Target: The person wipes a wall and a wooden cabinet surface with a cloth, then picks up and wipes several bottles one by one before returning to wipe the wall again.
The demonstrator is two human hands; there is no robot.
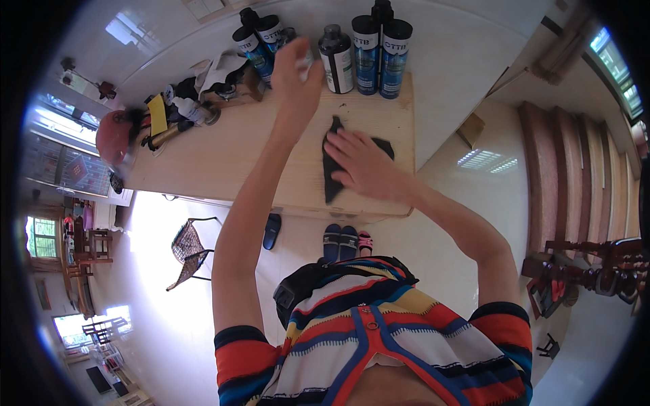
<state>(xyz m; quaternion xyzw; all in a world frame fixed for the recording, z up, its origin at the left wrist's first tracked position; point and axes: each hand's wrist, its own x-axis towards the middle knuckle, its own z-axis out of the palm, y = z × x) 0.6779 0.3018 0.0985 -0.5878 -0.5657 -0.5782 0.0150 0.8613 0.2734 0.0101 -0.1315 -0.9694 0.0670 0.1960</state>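
Observation:
My right hand (363, 162) lies flat on a crumpled black cloth (332, 185) near the right end of a pale wooden cabinet top (218, 157). Parts of the cloth show beyond the fingertips and past the knuckles. Raised at the back, my left hand (298, 76) is slightly blurred, thumb and forefinger apart. Behind it stands a dark-capped bottle (288, 34), mostly hidden; I cannot tell whether the hand touches it. To its right are a black bottle with a white label (337, 66) and several blue OTTB bottles with black caps (395, 61).
More blue bottles (254, 53) stand at the back left. Leftward lie a red cap (112, 137), a yellow card (157, 115), a small white bottle (188, 109) and a box with cloths (246, 86). Slippers (340, 241) sit below the cabinet's front edge; a chair (190, 251) stands left.

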